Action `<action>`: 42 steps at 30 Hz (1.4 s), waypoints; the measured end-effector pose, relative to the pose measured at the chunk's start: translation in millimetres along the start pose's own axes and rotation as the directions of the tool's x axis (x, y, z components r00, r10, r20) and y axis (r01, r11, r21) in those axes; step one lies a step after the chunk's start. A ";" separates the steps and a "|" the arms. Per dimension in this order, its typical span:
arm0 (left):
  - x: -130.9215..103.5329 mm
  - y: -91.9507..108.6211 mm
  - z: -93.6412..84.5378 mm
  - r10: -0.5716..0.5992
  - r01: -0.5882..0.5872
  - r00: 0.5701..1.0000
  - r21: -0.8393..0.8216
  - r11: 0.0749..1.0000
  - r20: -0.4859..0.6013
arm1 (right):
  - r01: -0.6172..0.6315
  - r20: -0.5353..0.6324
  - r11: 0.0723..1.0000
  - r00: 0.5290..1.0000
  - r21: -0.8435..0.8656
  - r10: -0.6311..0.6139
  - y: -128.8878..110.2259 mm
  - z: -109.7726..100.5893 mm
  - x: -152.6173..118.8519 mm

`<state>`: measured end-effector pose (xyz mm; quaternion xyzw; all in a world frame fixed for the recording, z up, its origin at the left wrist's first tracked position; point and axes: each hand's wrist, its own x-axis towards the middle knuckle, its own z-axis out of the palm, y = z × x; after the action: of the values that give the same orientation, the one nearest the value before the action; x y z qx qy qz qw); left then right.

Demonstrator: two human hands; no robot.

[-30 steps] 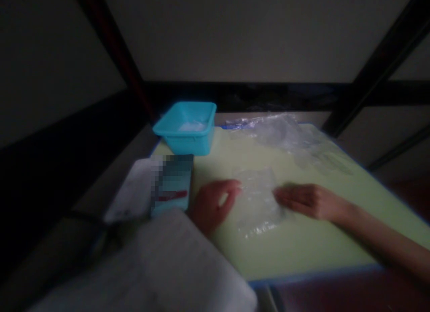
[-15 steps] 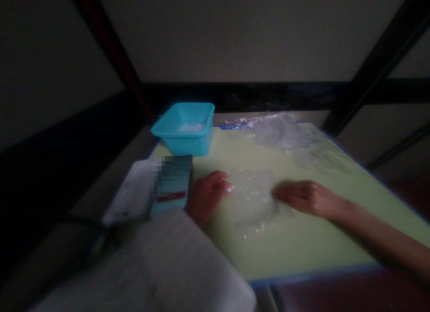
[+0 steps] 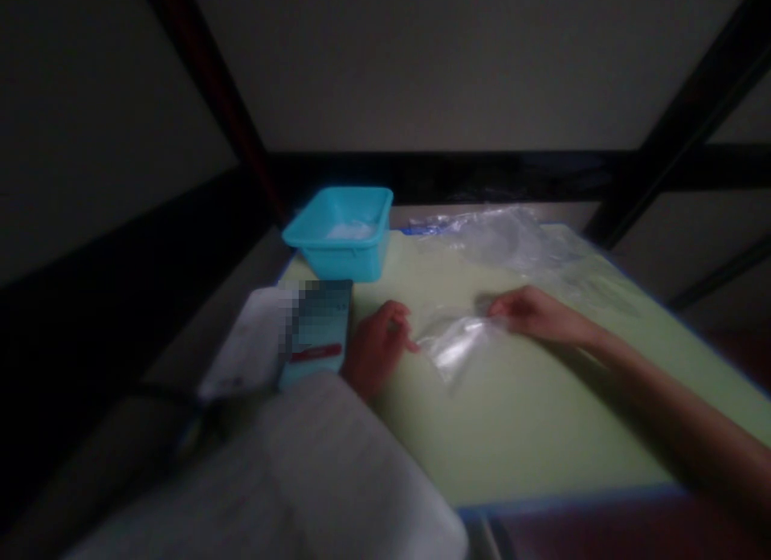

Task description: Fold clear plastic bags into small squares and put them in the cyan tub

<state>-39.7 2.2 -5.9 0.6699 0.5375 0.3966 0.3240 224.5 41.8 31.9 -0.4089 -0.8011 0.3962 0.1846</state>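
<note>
A clear plastic bag (image 3: 454, 347) stretches between my two hands above the pale yellow tabletop, bent and catching the light. My right hand (image 3: 527, 312) pinches its right upper side between thumb and fingers. At the bag's left edge, my left hand (image 3: 377, 347) has its fingers curled, the thumb tip meeting the plastic. Blur hides exactly how the left fingertips grip it. Just left of that hand lies a flat, light-blue device like a phone or scale (image 3: 319, 323), with a red strip across it and part of it pixelated.
A turquoise basin (image 3: 346, 263) with white contents stands at the back left. Crumpled clear plastic (image 3: 511, 239) spreads along the table's back right. White paper or cloth (image 3: 244, 347) lies left of the device. A large pale, blurred surface (image 3: 337, 480) fills the lower left foreground.
My right hand has moved up and away from me, raising the bag's right side. The bag went from lying flat to folded and tilted. My left hand has stayed almost in place.
</note>
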 end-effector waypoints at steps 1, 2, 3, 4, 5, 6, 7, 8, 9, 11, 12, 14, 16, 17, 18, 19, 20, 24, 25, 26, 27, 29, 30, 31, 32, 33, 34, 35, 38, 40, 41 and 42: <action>0.3 -0.1 0.4 0.003 -0.003 1.000 0.012 1.000 -0.005 | 0.009 -0.003 1.000 1.000 0.010 -0.009 0.7 0.6 -0.9; 0.5 -0.2 0.8 0.005 -0.005 1.000 0.026 1.000 -0.010 | 0.022 -0.005 1.000 1.000 0.015 -0.022 1.1 1.1 -2.5; 0.5 -0.4 1.2 0.009 -0.009 1.000 0.041 0.999 -0.015 | 0.039 -0.005 0.999 0.999 0.014 -0.039 1.3 1.5 -4.6; 0.4 -0.6 1.6 0.015 -0.014 1.000 0.055 0.998 -0.017 | 0.056 -0.006 0.998 0.998 0.007 -0.056 1.2 1.8 -6.9; 0.1 -0.6 1.9 0.023 -0.021 1.000 0.069 0.997 -0.019 | 0.073 -0.006 0.997 0.997 -0.002 -0.073 1.1 2.1 -9.4; -0.4 -0.6 2.1 0.036 -0.035 0.999 0.082 0.996 -0.018 | 0.087 -0.007 0.996 0.996 -0.014 -0.087 0.8 2.2 -11.6; -1.2 -0.4 2.2 0.051 -0.050 0.999 0.091 0.995 -0.011 | 0.098 -0.005 0.995 0.995 -0.028 -0.099 0.4 2.4 -13.6; -2.0 0.0 2.2 0.066 -0.065 0.998 0.096 0.993 -0.001 | 0.110 -0.002 0.993 0.994 -0.044 -0.110 -0.2 2.5 -15.2; -3.0 0.6 2.1 0.078 -0.078 0.997 0.095 0.992 0.011 | 0.123 0.003 0.990 0.992 -0.064 -0.123 -1.0 2.7 -16.3; -5.0 2.6 1.4 0.087 -0.091 0.995 0.084 0.992 0.047 | 0.148 0.012 0.982 0.989 -0.115 -0.147 -3.3 3.4 -17.5; -5.8 3.8 1.0 0.085 -0.090 0.994 0.077 0.993 0.067 | 0.156 0.010 0.977 0.988 -0.143 -0.156 -4.8 3.9 -17.7; -7.2 6.4 0.2 0.075 -0.082 0.993 0.066 0.994 0.094 | 0.151 -0.015 0.972 0.988 -0.177 -0.156 -8.4 5.5 -17.5; -7.9 8.3 -0.4 0.065 -0.072 0.993 0.066 0.995 0.100 | 0.116 -0.050 0.979 0.991 -0.169 -0.126 -11.9 7.8 -16.8; -8.0 8.8 -0.5 0.061 -0.068 0.994 0.071 0.995 0.094 | 0.094 -0.065 0.985 0.992 -0.148 -0.104 -13.1 9.1 -16.3; -8.0 8.9 -0.5 0.057 -0.064 0.994 0.076 0.995 0.089 | 0.070 -0.076 0.990 0.994 -0.121 -0.079 -13.8 10.5 -15.7; -7.9 8.8 -0.4 0.054 -0.061 0.995 0.079 0.995 0.083 | 0.046 -0.086 0.995 0.995 -0.092 -0.054 -13.9 11.9 -14.8; -7.7 8.5 -0.2 0.052 -0.058 0.995 0.079 0.995 0.080 | 0.022 -0.099 0.997 0.995 -0.067 -0.029 -13.4 13.3 -13.7; -6.5 6.0 0.2 0.051 -0.057 0.996 0.077 0.995 0.074 | -0.060 -0.165 0.998 0.985 -0.015 0.057 -7.0 18.2 -8.0; -6.3 5.5 0.0 0.052 -0.058 0.996 0.083 0.995 0.072 | -0.076 -0.183 0.997 0.980 -0.005 0.073 -5.4 19.2 -6.6; -6.1 5.1 -0.2 0.051 -0.058 0.996 0.089 0.994 0.072 | -0.088 -0.199 0.996 0.976 0.005 0.087 -4.1 20.0 -5.4; -5.9 4.8 -0.5 0.049 -0.055 0.996 0.092 0.994 0.072 | -0.097 -0.214 0.995 0.972 0.017 0.098 -3.2 20.8 -4.4; -5.5 4.8 -1.0 0.040 -0.046 0.997 0.086 0.995 0.072 | -0.107 -0.235 0.994 0.965 0.036 0.113 -2.4 22.0 -3.1; -5.2 5.0 -1.1 0.037 -0.043 0.997 0.077 0.996 0.072 | -0.111 -0.243 0.993 0.963 0.041 0.118 -2.1 22.5 -2.6; -4.9 5.0 -1.1 0.035 -0.040 0.997 0.066 0.997 0.071 | -0.113 -0.250 0.993 0.961 0.043 0.120 -1.8 23.0 -2.2; -4.5 5.0 -0.8 0.032 -0.036 0.997 0.055 0.998 0.068 | -0.114 -0.258 0.993 0.959 0.040 0.120 -1.2 23.5 -1.7; -4.1 4.8 -0.5 0.028 -0.031 0.997 0.046 0.998 0.066 | -0.115 -0.267 0.993 0.956 0.032 0.119 -0.3 24.0 -1.2; -3.6 4.3 0.0 0.023 -0.025 0.998 0.037 0.999 0.065 | -0.117 -0.276 0.993 0.954 0.021 0.119 0.8 24.5 -0.5; -3.2 3.7 0.5 0.018 -0.020 0.998 0.030 0.999 0.063 | -0.123 -0.285 0.992 0.951 0.011 0.121 2.1 25.0 0.2; -2.3 1.3 1.6 0.015 -0.016 0.998 0.014 1.000 0.058 | -0.152 -0.323 0.988 0.936 -0.021 0.137 5.7 26.8 2.2; -1.9 0.1 2.0 0.013 -0.013 0.998 0.004 1.000 0.057 | -0.172 -0.343 0.985 0.926 -0.013 0.157 7.1 28.3 3.0; -1.7 -0.2 2.2 0.009 -0.009 0.998 -0.002 1.000 0.054 | -0.180 -0.352 0.984 0.921 -0.004 0.167 7.5 29.1 3.1; -1.6 -0.3 2.3 0.004 -0.003 0.999 -0.010 1.000 0.053 | -0.185 -0.361 0.983 0.916 0.004 0.173 7.7 29.9 3.2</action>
<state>-38.0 0.7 -7.6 0.6796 0.5257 0.3817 0.3408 208.0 32.6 7.3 -0.5488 -0.7190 0.3176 0.2847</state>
